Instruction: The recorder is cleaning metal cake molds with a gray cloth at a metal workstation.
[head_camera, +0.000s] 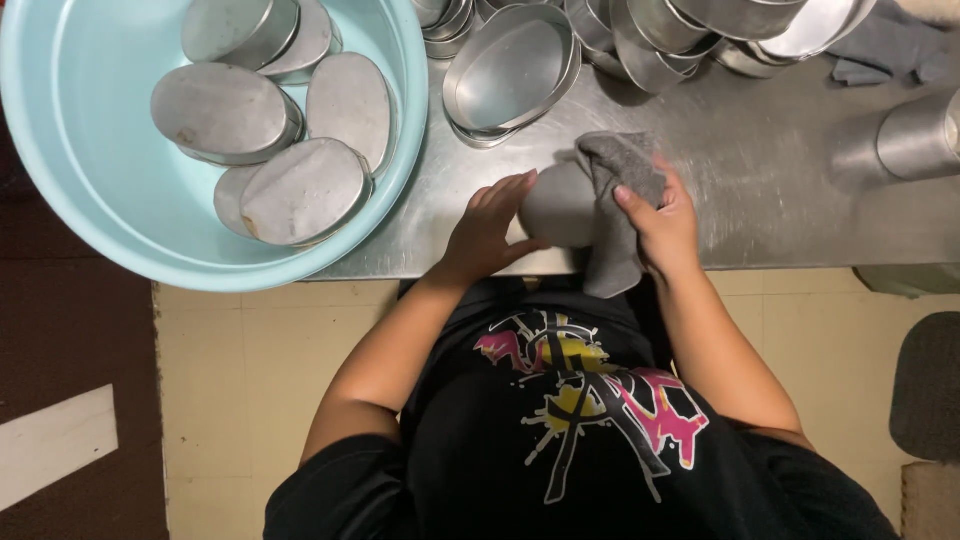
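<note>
Left hand (490, 228) steadies an oval tin (556, 205) — right hand's (662, 222) fingers grip a grey cloth (615, 190).

We see a bright, soft light from above. The metal table (760, 190) shines pale grey beyond our hands, with dull glare. Small dark shadows sit under the tins past the grip. The floor nearer us is dimmer. Edges bend a little. Everything looks quite sharp.

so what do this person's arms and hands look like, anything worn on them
Both arms are bare from the short black sleeves down. The left hand and right hand wear no gloves; no rings, watch or bracelets show. The shirt is black with a pink and yellow splatter print.
</note>
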